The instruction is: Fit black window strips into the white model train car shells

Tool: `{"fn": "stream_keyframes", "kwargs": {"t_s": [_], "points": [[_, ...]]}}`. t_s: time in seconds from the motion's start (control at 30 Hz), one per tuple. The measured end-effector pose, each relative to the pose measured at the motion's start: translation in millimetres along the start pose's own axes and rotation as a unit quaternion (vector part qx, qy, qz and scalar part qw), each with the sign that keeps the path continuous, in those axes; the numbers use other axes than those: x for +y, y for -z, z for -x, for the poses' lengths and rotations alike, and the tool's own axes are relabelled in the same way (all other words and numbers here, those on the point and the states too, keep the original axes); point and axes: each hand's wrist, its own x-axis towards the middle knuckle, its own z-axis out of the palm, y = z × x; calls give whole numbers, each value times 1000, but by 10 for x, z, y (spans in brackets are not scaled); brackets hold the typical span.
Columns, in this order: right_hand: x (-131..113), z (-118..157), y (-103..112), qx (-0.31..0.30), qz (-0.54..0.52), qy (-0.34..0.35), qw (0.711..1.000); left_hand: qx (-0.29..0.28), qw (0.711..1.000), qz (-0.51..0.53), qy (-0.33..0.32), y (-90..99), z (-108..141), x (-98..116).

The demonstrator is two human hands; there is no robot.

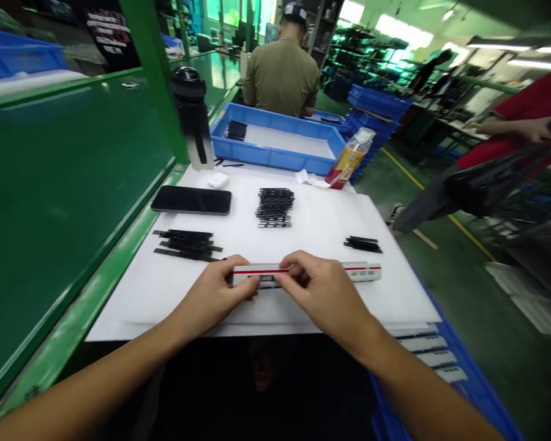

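A long white model train car (362, 274) with a red stripe lies sideways over the white foam mat (321, 306). My left hand (224, 285) pinches its left end between thumb and fingers. Around its middle, beside a small dark window, my right hand (314, 282) grips it too. Beyond the car is a stack of thin black parts (275, 207). More black strips (188, 245) lie to the left, and a small bundle of black strips (362, 244) is at the right.
A phone (191, 200), a white case (218, 180) and a dark bottle (193, 116) stand or lie at back left. Behind are a blue tray (275, 158) and a yellow-red bottle (350, 159). White car shells (434, 358) sit low right. Two people are beyond.
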Motion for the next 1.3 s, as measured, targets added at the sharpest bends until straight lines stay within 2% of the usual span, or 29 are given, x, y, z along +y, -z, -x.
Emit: {"fn": "stream_keyframes", "kwargs": {"t_s": [0.2, 0.4, 0.5, 0.6, 0.67, 0.77, 0.93, 1.13, 1.3], "points": [[10, 25, -18, 8, 107, 51, 993, 25, 998, -46, 27, -17, 1, -49], [85, -26, 75, 15, 225, 132, 965, 26, 996, -79, 22, -10, 19, -83], [171, -58, 59, -3, 219, 166, 961, 27, 994, -109, -10, -14, 14, -112], [260, -37, -29, -35, 202, 172, 964, 30, 988, -137, -71, -32, 0, -133], [295, 1, -76, -28, 197, 170, 965, 27, 985, -144, -95, -43, -1, -139], [300, 58, -40, -26, 192, 169, 966, 27, 985, -147, -90, -46, 16, -142], [285, 105, 193, -95, 160, 141, 972, 28, 983, -172, -50, -31, 40, -148], [321, 143, 185, -83, 127, 131, 980, 4, 975, -183, -130, -29, 15, -159], [353, 222, 156, -54, 132, 139, 980, -5, 975, -179, -129, -37, 38, -132]]}}
